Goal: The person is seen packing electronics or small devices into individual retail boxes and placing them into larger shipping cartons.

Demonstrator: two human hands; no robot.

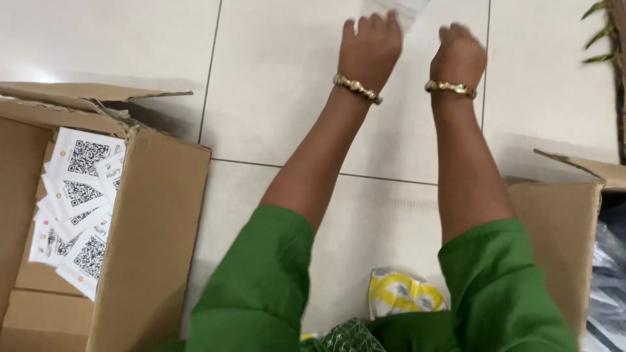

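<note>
Both my arms, in green sleeves, reach far forward over the pale tiled floor (293, 78). My left hand (370, 40) and my right hand (459, 53) each wear a gold bracelet. Their fingers curl down at the top edge of the view, by a thin clear plastic item (407, 9) that is mostly cut off. The left hand's fingertips touch or nearly touch it; whether either hand grips it I cannot tell. The right hand's fingers are closed into a loose fist.
An open cardboard box (153, 221) at the left holds several white printed cards (81, 202). Another open cardboard box (561, 228) at the right holds dark plastic wrap (610, 274). A white and yellow packet (401, 293) lies near my lap. Plant leaves (600, 32) show top right.
</note>
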